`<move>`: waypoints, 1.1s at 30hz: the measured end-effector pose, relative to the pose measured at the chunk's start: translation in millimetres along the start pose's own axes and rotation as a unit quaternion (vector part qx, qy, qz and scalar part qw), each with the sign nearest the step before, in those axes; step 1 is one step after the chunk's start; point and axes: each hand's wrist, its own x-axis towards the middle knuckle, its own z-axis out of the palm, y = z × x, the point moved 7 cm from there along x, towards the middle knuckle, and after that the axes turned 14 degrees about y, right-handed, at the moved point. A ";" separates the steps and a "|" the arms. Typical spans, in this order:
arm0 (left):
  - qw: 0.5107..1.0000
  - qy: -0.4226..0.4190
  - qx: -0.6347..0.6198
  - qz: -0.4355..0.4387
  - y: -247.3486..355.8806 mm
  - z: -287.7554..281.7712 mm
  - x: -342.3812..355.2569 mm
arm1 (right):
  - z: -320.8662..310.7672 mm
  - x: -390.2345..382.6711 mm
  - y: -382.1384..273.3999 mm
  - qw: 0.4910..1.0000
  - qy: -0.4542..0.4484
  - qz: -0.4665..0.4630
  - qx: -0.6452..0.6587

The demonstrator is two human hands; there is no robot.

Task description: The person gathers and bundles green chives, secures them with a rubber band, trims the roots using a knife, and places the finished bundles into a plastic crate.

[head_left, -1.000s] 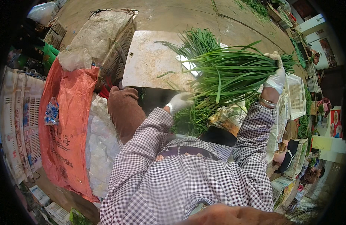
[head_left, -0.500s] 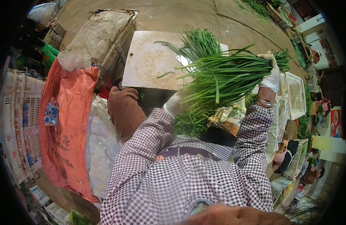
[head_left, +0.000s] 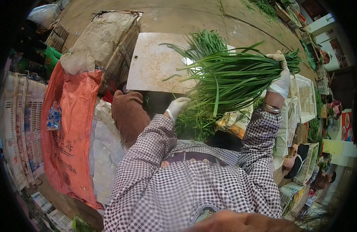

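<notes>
My right hand [head_left: 280,75], in a white glove, is wrapped round a big bunch of garlic chives [head_left: 236,75] near one end. Their long flat leaves spread leftward over the board's right side and droop at the tips. At the left of those leaves is my left hand [head_left: 178,106], also gloved, with its fingers drawn together; whatever they pinch is too small to make out. Below the bunch, loose green leaves [head_left: 198,125] lie heaped over my lap. Another pile of chives [head_left: 209,46] rests on the pale, stained board [head_left: 159,58] in front of me.
On the left stand an orange-red woven sack [head_left: 74,135] and a plastic crate covered with a beige sack [head_left: 103,34]. Stacked white crates [head_left: 29,123] are farther left. At right is a white crate [head_left: 304,98]. A brown-covered knee [head_left: 128,116] sits beside the board.
My left hand has drawn back slightly left and toward me, out of the leaf tips. The bunch in my right hand has shifted a little, its leaves hanging lower.
</notes>
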 end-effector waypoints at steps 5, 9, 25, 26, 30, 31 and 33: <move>0.927 -0.164 -0.319 -0.108 37.9 58.7 -45.4 | -33.3 23.9 20.6 0.995 0.074 -0.014 -0.059; 0.875 -0.225 -0.399 -0.157 63.8 63.3 -75.7 | -49.2 30.6 -20.0 0.997 0.067 -0.030 -0.017; 0.978 -0.178 -0.091 -0.051 -4.7 9.3 -28.5 | -7.2 45.8 -7.3 0.986 0.118 -0.113 -0.044; 0.983 -0.156 0.101 0.008 -23.2 -2.3 -15.2 | 1.1 45.7 0.6 0.985 0.116 -0.118 -0.055; 0.681 -0.087 0.726 -0.031 -31.5 -0.4 -34.4 | 17.9 34.4 7.2 0.973 0.132 -0.175 -0.072; 0.669 -0.120 0.733 -0.012 -32.8 4.6 -42.1 | 24.7 28.4 12.3 0.971 0.133 -0.185 -0.080; 0.709 -0.138 0.683 0.108 -46.2 9.4 -43.5 | 38.0 16.7 23.8 0.972 0.105 -0.196 -0.074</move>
